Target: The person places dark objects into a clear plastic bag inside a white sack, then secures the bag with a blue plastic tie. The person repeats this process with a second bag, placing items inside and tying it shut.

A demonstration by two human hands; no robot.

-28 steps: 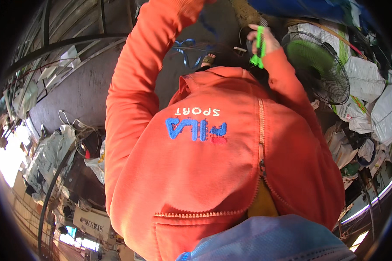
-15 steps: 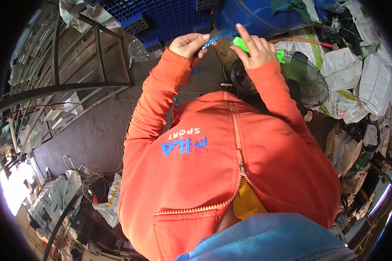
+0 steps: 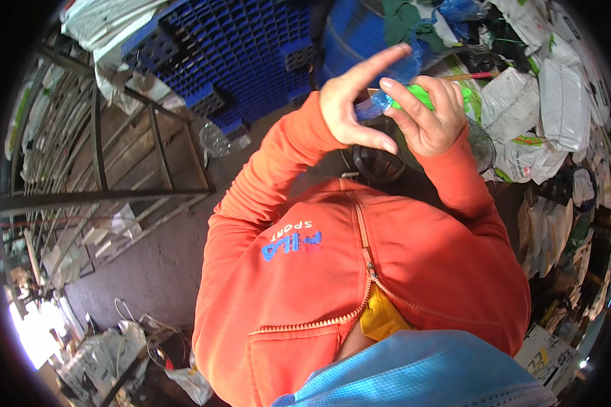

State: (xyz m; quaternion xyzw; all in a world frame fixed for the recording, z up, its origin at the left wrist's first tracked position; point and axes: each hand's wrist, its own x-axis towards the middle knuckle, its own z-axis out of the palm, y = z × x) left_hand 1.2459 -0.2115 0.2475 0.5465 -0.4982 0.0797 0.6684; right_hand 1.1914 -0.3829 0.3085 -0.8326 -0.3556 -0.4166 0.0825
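My left hand (image 3: 352,102) is raised ahead of my chest, thumb and index finger stretched wide apart. Near its palm is a crumpled piece of clear blue plastic film (image 3: 372,107), which reaches across to the fingertips of my right hand (image 3: 429,114). Those fingers are curled round a long, bright green thing (image 3: 419,96); its kind is partly hidden by the fingers. Whether the left palm touches the film, I cannot tell.
Beyond my hands stand a blue plastic pallet (image 3: 234,57) and a blue drum (image 3: 349,44). A fan (image 3: 483,146) and white sacks (image 3: 512,108) are at the right. A metal frame (image 3: 102,197) fills the left.
My left hand has opened from a pinch on the blue film and moved right. My right hand has shifted right and down, its pointing index finger now curled, and the film sits at its fingertips.
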